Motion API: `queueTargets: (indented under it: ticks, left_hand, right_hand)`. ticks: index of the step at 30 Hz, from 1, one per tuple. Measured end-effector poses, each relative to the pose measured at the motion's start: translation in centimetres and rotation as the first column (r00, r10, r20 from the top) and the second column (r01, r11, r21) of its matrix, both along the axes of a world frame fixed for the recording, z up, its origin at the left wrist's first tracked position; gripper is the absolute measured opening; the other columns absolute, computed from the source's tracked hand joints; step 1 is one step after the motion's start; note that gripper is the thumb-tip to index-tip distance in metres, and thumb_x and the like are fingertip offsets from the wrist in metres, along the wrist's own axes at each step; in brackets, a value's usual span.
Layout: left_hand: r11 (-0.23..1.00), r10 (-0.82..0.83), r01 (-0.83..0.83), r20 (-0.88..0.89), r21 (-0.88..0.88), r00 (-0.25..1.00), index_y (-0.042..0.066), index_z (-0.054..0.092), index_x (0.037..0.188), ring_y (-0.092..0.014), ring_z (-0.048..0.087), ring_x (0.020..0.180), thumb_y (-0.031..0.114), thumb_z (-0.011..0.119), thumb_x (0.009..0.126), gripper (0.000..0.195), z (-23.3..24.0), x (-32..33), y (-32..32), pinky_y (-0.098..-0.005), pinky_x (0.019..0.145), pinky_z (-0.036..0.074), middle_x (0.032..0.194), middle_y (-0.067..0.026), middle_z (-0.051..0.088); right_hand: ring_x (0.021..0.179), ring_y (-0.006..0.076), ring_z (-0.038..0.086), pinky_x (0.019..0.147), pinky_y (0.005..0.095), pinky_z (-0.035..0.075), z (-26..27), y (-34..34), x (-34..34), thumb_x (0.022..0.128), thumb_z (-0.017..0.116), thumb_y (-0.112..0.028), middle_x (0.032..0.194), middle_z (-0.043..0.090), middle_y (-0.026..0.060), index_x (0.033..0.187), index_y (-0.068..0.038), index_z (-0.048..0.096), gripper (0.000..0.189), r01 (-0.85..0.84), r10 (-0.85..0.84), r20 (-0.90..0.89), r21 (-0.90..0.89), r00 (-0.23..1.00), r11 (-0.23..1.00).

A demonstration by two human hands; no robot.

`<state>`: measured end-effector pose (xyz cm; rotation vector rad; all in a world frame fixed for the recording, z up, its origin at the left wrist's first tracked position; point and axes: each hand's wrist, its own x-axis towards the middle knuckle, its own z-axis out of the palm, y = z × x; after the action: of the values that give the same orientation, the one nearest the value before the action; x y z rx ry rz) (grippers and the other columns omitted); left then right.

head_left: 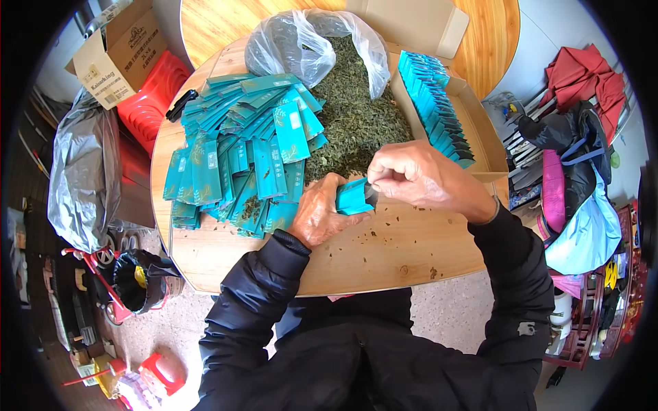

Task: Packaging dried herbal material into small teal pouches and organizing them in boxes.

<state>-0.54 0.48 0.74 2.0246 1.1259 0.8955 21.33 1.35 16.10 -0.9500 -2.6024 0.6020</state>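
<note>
My left hand (pixel 320 209) holds a small teal foil pouch (pixel 352 197) just above the near half of the table. The pouch's mouth faces right, and a grey, shiny part shows there. At that mouth are the pinched fingers of my right hand (pixel 411 177); whether they grip the grey part or something else cannot be told. Behind both hands lies a heap of dried, dark green tea leaves (pixel 360 120), spilling from a clear plastic bag (pixel 293 46). Left of the heap, many flat teal pouches (pixel 205 164) are piled, with a few leaves on top.
A cardboard box (pixel 475 128) at the right holds a row of standing teal pouches (pixel 434 103). Loose leaf bits are scattered on the wooden table (pixel 329 262). A black stapler-like object (pixel 181 105) lies at the left edge. Red stools (pixel 149 103) and a carton (pixel 121 56) stand beyond.
</note>
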Motion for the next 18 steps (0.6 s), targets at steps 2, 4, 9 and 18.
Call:
queueTargets:
  ticks: [2, 4, 9, 18]
  left_hand:
    - [1.0, -0.001, 0.001, 0.01, -0.006, 1.0, -0.003, 0.06, 0.118, -0.043, 0.068, 0.101, 0.04, 0.097, 0.07, 0.075, 0.2, -0.1, 0.0, -0.0495, 0.088, 0.054, 0.103, -0.0257, 0.07]
    - [0.999, -0.012, 0.012, -0.003, -0.041, 1.0, -0.003, 0.06, 0.118, -0.042, 0.069, 0.1, 0.04, 0.097, 0.07, 0.075, 0.4, -0.2, -0.1, -0.0489, 0.088, 0.054, 0.102, -0.0257, 0.07]
    - [0.999, -0.026, 0.027, 0.029, -0.036, 0.999, -0.003, 0.059, 0.117, -0.041, 0.07, 0.096, 0.038, 0.098, 0.07, 0.074, 0.4, -0.2, -0.1, -0.0477, 0.085, 0.055, 0.101, -0.0249, 0.07]
    - [0.999, -0.025, 0.026, 0.019, -0.02, 0.999, -0.003, 0.058, 0.117, -0.04, 0.07, 0.093, 0.037, 0.099, 0.07, 0.074, 0.3, -0.2, 0.0, -0.0468, 0.083, 0.055, 0.099, -0.0246, 0.069]
  right_hand:
    - [0.069, 0.0146, 0.06, 0.065, 0.0359, 0.049, 0.0, 0.1, -0.7, 0.098, 0.07, -0.01, 0.076, 0.062, 0.0044, 0.096, 0.001, 0.067, 0.011, 0.118, -0.185, -0.165, -0.348, 0.969, 0.93]
    - [0.069, 0.0107, 0.058, 0.064, 0.0329, 0.048, -0.1, 0.4, -0.8, 0.101, 0.069, -0.012, 0.075, 0.06, 0.0016, 0.097, 0.0, 0.067, 0.013, 0.153, -0.222, -0.133, -0.397, 0.966, 0.905]
    - [0.066, 0.0053, 0.054, 0.06, 0.0248, 0.045, -1.2, 0.3, 0.7, 0.106, 0.064, -0.014, 0.075, 0.057, -0.0022, 0.098, 0.0, 0.067, 0.016, 0.18, -0.412, -0.243, -0.629, 0.878, 0.756]
    - [0.065, 0.0062, 0.052, 0.059, 0.0254, 0.045, -2.6, -0.2, 2.6, 0.107, 0.063, -0.018, 0.076, 0.056, -0.002, 0.102, 0.0, 0.067, 0.019, 0.185, -0.521, -0.342, -0.671, 0.782, 0.718]
